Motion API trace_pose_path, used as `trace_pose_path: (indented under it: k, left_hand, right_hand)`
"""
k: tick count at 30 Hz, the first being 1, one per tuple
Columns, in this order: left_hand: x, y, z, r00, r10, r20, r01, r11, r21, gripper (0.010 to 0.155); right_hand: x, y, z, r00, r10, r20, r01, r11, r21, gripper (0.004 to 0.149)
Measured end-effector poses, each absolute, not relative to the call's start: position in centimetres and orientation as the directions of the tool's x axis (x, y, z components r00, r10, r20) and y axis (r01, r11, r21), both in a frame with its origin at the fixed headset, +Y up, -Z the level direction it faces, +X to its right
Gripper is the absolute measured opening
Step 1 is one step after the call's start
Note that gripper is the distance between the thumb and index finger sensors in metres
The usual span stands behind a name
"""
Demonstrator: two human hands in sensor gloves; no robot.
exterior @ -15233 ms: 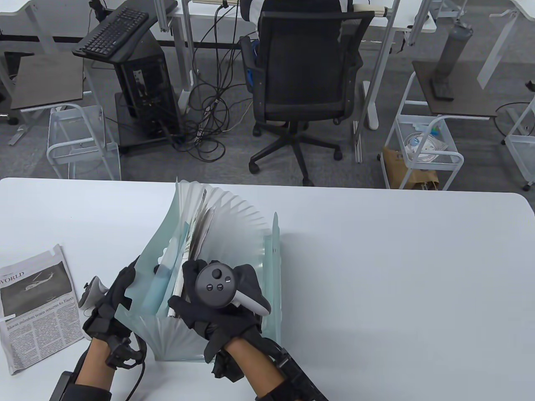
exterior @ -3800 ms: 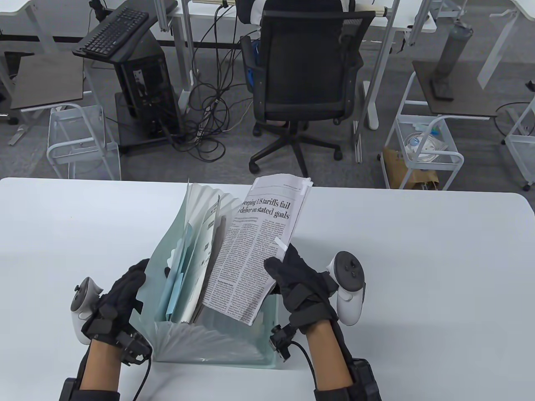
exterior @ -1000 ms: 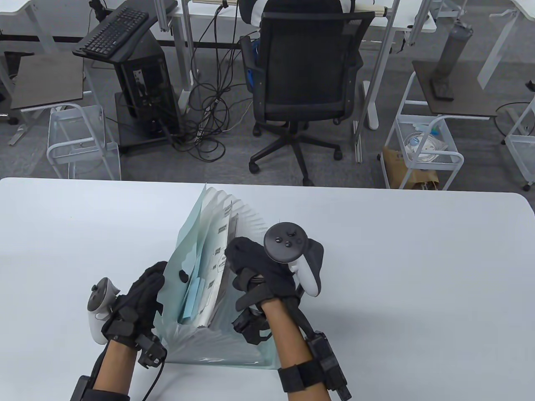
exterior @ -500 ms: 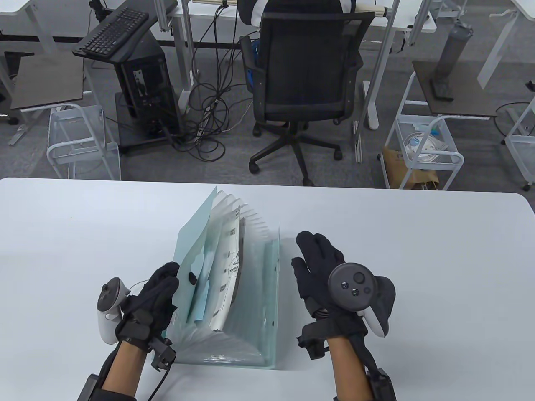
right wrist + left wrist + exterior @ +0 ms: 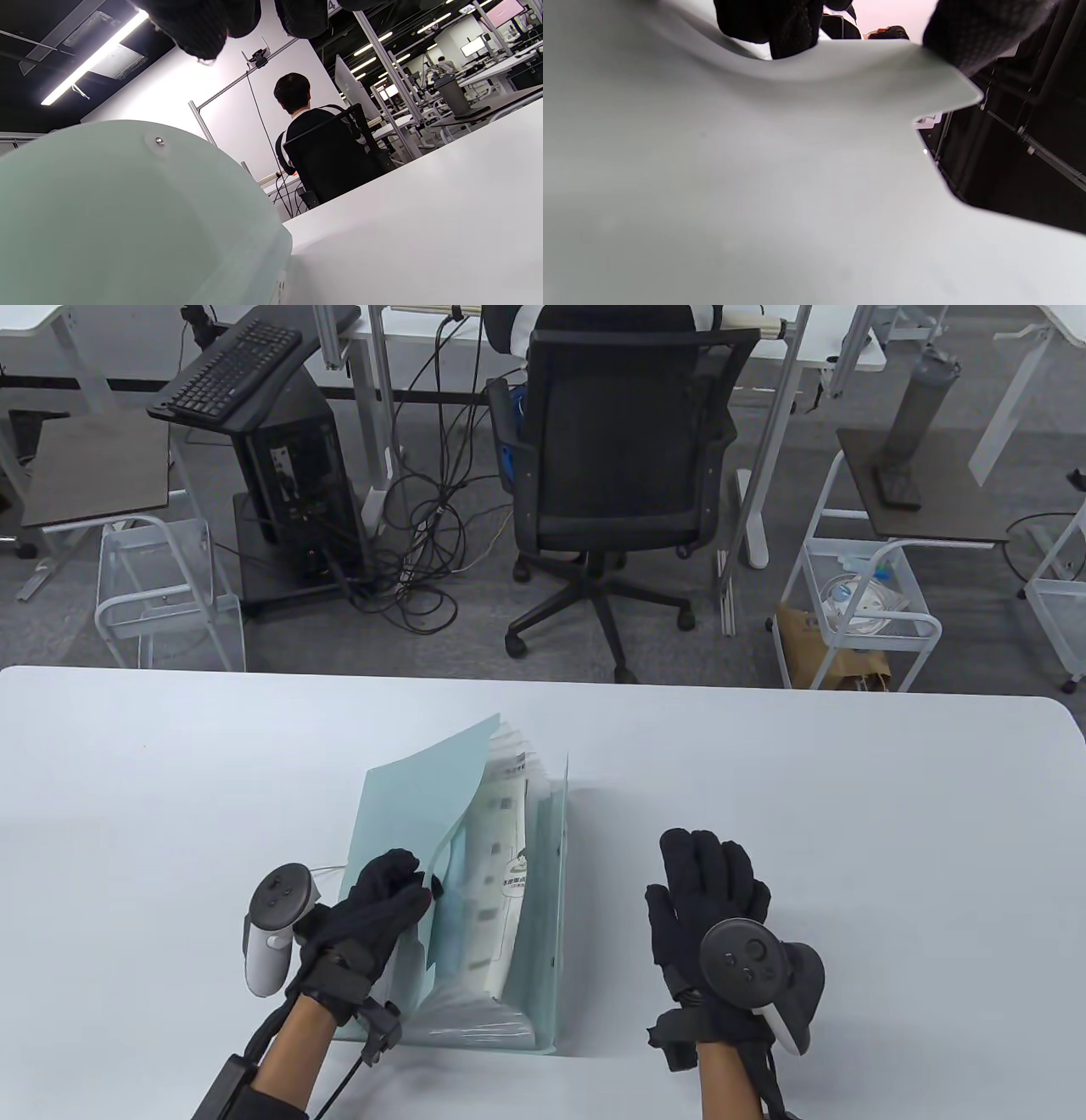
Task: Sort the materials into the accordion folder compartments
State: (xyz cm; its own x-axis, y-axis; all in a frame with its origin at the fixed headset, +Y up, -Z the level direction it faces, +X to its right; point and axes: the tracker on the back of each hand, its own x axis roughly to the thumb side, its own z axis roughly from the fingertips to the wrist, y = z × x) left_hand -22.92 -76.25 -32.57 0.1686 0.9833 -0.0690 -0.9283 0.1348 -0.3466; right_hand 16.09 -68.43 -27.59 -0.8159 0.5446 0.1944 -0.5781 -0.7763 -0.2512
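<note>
Pale green plastic fills most of what I see: the accordion folder stands on the white table near its front edge, between my two hands. Its left cover leans over toward the right, so the pleats are narrowed, and white papers with printed marks show upright in the pockets just behind that cover, with a strip of light blue sheet beside them; I cannot tell which compartment each sits in. My left hand is on the near part of the left cover, fingers curled over its edge and gripping it. From the left wrist view the cover's pale surface takes up nearly the whole frame, with dark gloved fingers hooked at its top edge. My right hand is to the right of the folder, apart from it, fingers straight and together, holding nothing; I cannot say for certain whether the palm touches the table. In the right wrist view the folder's rounded right cover with a small rivet sits just beside the camera, and gloved fingertips hang in at the top. Beyond the table a person sits with their back turned in a black office chair.
</note>
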Motion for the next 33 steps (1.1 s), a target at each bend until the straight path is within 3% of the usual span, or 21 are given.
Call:
trace_pose_path:
  k: [16, 23, 31, 33]
  left_hand:
    - [-16.8, -77.5, -33.3, 0.607, 0.790, -0.087, -0.758, 0.543, -0.363, 0.086]
    - [-15.3, -78.0, -33.8, 0.705, 0.697, -0.127, -0.679, 0.613, -0.404, 0.085]
    - [-13.8, -77.9, -33.7, 0.819, 0.561, -0.120, -0.553, 0.719, -0.421, 0.060]
    - [-13.3, -78.1, -33.5, 0.874, 0.480, -0.067, -0.449, 0.748, -0.489, 0.055]
  right_hand:
    - [16.5, -71.4, -26.9, -0.818, 0.535, 0.214, -0.573, -0.790, -0.219, 0.057]
    - [16.9, -71.9, -26.9, -0.809, 0.553, 0.201, -0.586, -0.786, -0.199, 0.057]
    - [17.2, -72.1, -26.8, -0.804, 0.563, 0.192, -0.594, -0.779, -0.200, 0.057]
    - [17.2, -72.1, -26.8, -0.802, 0.567, 0.190, -0.596, -0.779, -0.192, 0.058]
